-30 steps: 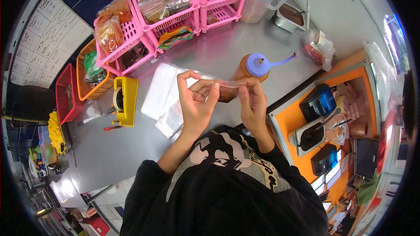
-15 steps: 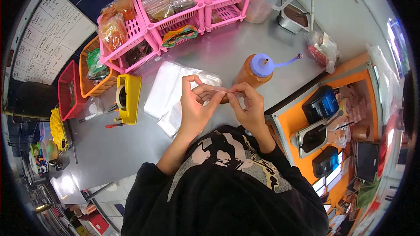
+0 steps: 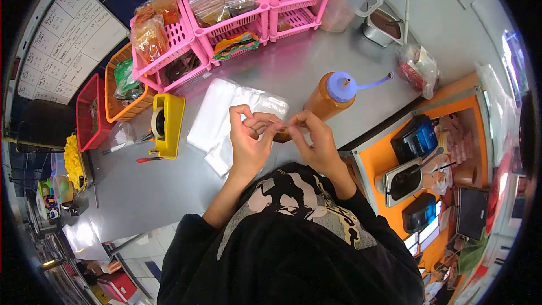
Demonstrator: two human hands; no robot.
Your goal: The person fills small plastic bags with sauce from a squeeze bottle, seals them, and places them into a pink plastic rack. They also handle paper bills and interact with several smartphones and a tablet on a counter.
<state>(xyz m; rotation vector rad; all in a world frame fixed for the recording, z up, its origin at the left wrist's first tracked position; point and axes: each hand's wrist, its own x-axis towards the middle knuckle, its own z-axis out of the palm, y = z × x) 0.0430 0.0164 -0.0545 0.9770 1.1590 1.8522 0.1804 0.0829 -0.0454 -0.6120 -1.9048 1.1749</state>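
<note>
Above the counter, my left hand (image 3: 249, 144) is closed, its thumb and fingertips pinched at the top of a small plastic bag (image 3: 282, 137) with something brown in it. My right hand (image 3: 319, 142) pinches at the same place from the other side, thumb against forefinger. Fingers hide most of the bag, and its clear upper part barely shows. Just beyond my right hand stands a squeeze bottle (image 3: 330, 97) of orange-brown sauce with a purple lid, its cap strap sticking out to the right. Behind my left hand lies a stack of clear plastic bags (image 3: 212, 118).
A yellow tape dispenser (image 3: 172, 130) and a red-handled tool (image 3: 149, 160) lie to the left. Pink racks (image 3: 197, 34) with filled bags line the back, beside orange (image 3: 116, 110) and red baskets (image 3: 90, 118). A clear jug (image 3: 344, 5) and metal container (image 3: 381, 27) stand at the back right.
My fingertips have shifted on the bag, and the two hands have come slightly apart. The film stretched between them earlier shows less now. The view has moved slightly.
</note>
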